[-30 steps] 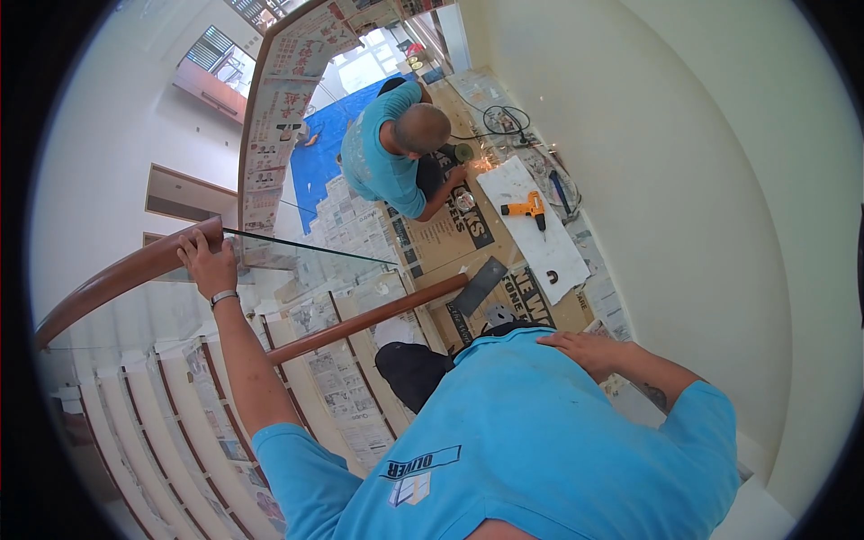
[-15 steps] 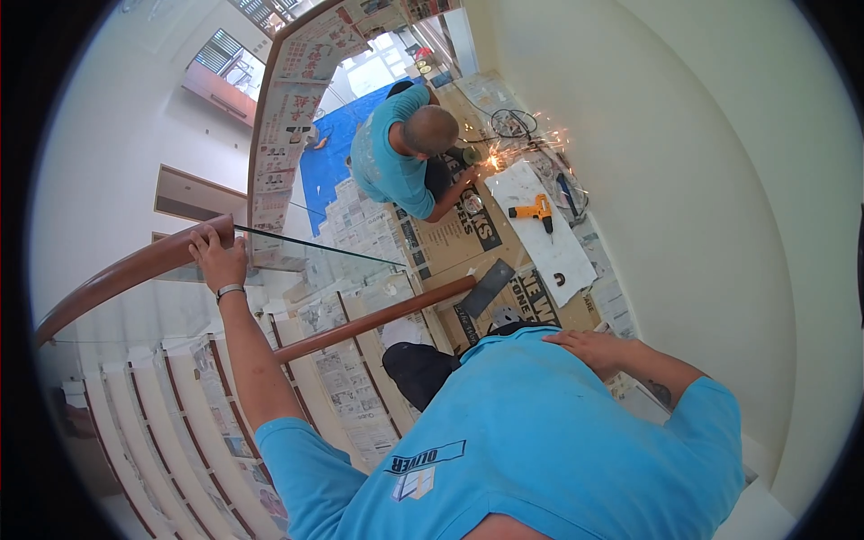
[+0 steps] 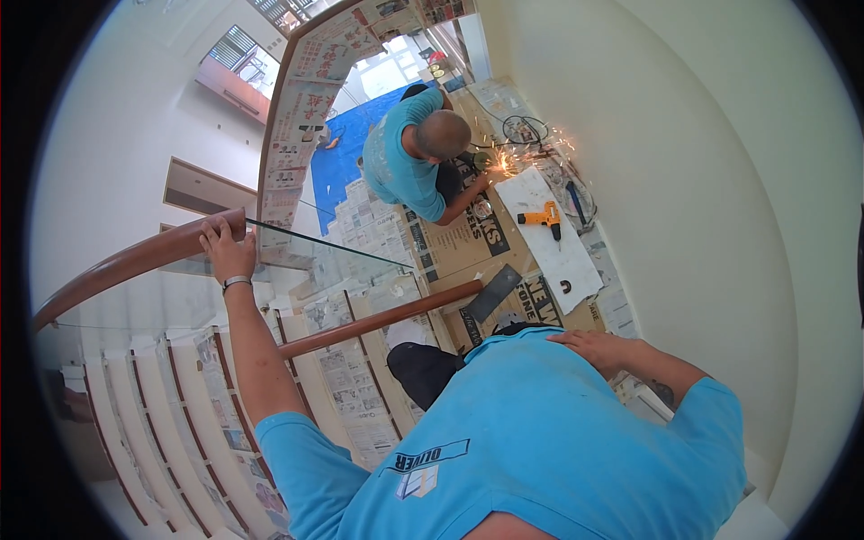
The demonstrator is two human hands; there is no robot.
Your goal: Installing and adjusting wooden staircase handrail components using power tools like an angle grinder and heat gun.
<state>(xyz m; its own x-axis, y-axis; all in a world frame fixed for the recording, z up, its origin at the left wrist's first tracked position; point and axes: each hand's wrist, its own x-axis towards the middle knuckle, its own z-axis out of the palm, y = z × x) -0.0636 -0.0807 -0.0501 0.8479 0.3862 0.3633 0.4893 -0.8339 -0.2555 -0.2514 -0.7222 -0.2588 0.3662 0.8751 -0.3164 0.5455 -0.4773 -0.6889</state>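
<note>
My left hand (image 3: 230,254) is wrapped over the cut end of a curved brown wooden handrail (image 3: 135,261), beside the top edge of a glass panel (image 3: 333,258). Flat against my waist, on the front of my blue shirt (image 3: 540,405), rests my right hand (image 3: 594,349) with nothing in it. Between my arms a straight brown rail (image 3: 382,319) slants across the stairs, its far end by a dark flat plate (image 3: 493,292). Beyond it a co-worker in a blue shirt (image 3: 400,148) crouches over a power tool, likely a grinder (image 3: 481,162), that throws orange sparks (image 3: 506,160).
An orange cordless drill (image 3: 540,216) and a small dark horseshoe-shaped piece (image 3: 565,286) lie on a white board (image 3: 571,265). Cardboard (image 3: 454,247) and newspaper cover the landing and steps (image 3: 346,373). A black cable (image 3: 525,129) coils by the right wall (image 3: 666,207). Blue sheeting (image 3: 333,175) lies farther back.
The whole view has shifted slightly, with the scene sitting a little farther right and lower. Both my hands keep their places, and the sparks continue.
</note>
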